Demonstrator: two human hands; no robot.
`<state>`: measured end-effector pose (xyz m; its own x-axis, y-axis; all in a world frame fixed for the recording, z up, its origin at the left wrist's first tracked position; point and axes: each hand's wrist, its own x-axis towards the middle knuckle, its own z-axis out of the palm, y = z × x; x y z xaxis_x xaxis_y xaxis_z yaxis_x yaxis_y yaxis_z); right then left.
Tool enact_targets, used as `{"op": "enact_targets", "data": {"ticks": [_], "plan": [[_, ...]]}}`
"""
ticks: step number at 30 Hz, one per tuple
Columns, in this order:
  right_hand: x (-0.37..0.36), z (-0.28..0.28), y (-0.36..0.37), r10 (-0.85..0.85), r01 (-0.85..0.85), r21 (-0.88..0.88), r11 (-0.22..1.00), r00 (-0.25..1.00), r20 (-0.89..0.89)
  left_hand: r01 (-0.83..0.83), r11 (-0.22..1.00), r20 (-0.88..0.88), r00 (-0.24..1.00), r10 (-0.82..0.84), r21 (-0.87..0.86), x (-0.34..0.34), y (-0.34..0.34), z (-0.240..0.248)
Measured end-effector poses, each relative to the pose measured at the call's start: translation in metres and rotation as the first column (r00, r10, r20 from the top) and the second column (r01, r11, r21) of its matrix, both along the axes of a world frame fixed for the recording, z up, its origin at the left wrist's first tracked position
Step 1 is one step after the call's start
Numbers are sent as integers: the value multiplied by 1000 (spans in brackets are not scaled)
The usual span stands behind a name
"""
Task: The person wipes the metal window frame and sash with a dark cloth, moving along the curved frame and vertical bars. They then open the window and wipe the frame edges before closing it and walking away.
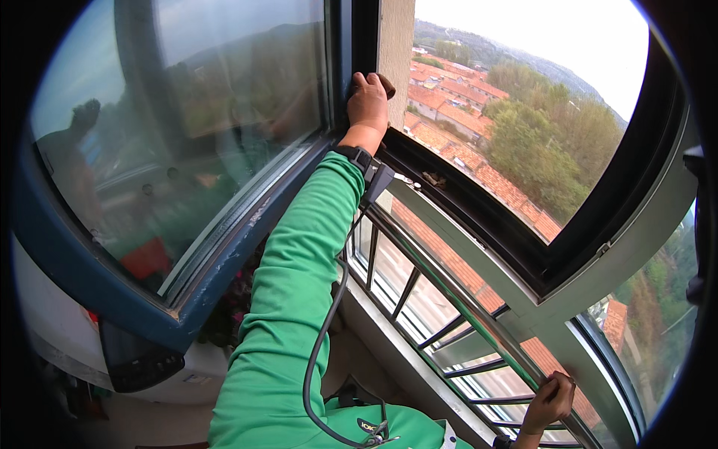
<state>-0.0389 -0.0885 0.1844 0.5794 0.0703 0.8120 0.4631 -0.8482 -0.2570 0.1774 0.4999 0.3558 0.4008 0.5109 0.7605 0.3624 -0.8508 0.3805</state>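
Observation:
My left hand [369,101] reaches up to the hinge-side gap between the blue-framed window sash [224,258] and the wall edge. Its fingers are closed on a dark brown piece [387,86] whose kind I cannot make out, mostly hidden behind the hand. The sash stands swung inward on the left, its glass [247,97] full of reflections. At the lower right my right hand [550,404] is curled round the shiny metal handrail [464,295]; its fingertips are partly hidden.
A black window frame [486,213] surrounds the opening, with small debris [434,179] on its lower track. Dark bars [407,288] run below the handrail. A black cable [318,352] hangs along my left sleeve. White rounded surfaces [202,378] lie beneath the sash.

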Motion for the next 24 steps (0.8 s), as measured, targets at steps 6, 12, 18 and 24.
{"op": "enact_targets", "data": {"ticks": [6,12,18,24], "plan": [[2,-2,-2,13,-13,-4,1000,1000,16,-117,975,-105,990,98,-191,31,14,-5],[0,1,1,22,-22,26,999,1000,-16,-101,954,-443,896,-37,-283,9,4,-14],[-1,4,1,32,-32,23,999,999,-20,-190,880,-715,667,-209,-435,3,2,-6],[-2,4,1,30,-30,4,1000,999,-17,0,898,-484,843,-237,-440,-10,-8,-20]]}}
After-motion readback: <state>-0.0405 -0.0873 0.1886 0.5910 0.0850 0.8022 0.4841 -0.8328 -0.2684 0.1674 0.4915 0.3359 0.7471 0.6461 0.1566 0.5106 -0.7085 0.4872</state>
